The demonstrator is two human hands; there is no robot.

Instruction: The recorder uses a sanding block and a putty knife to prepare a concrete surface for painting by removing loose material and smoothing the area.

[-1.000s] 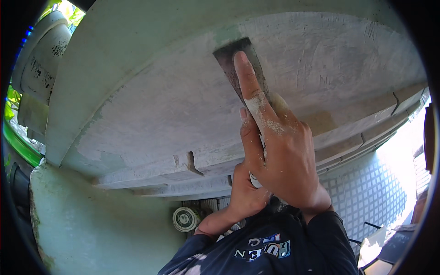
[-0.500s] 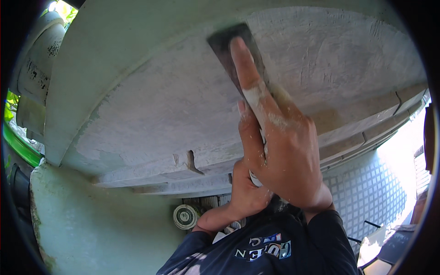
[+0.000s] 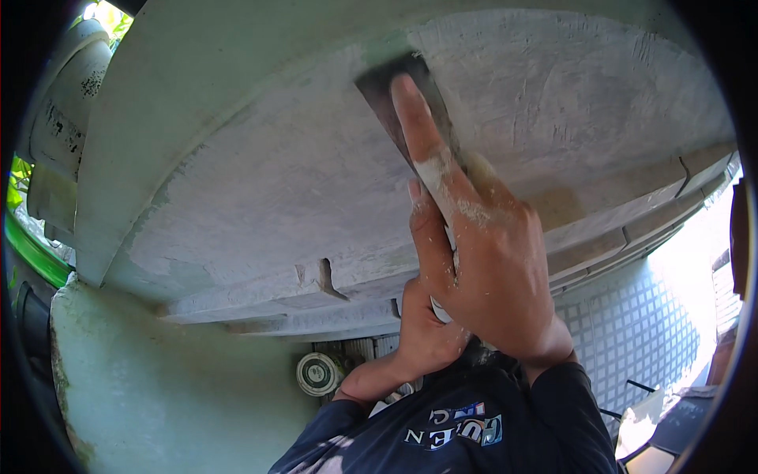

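A putty knife (image 3: 377, 96) with a dark, flat, widening blade is pressed against the pale plastered surface (image 3: 300, 166) overhead. My right hand (image 3: 497, 253), dusted with whitish filler, is closed round the tool, its index finger stretched along the blade and its thumb along the near side. Just below and left of it, my left hand (image 3: 430, 332) is curled close against the right hand. A bit of something white shows between the two, but the left fingers are mostly hidden, so what they hold cannot be made out.
Pale green wall (image 3: 189, 379) stands at the lower left. Notched ledges (image 3: 316, 284) run below the plastered surface. Near my left forearm sits a round tin (image 3: 319, 373). A pale pipe (image 3: 63, 103) is at the far left, and a checkered surface (image 3: 632, 328) lies to the right.
The putty knife and my right hand have moved slightly down toward me, leaving a strip of greenish surface visible beyond the blade's edge. My left hand has hardly moved.
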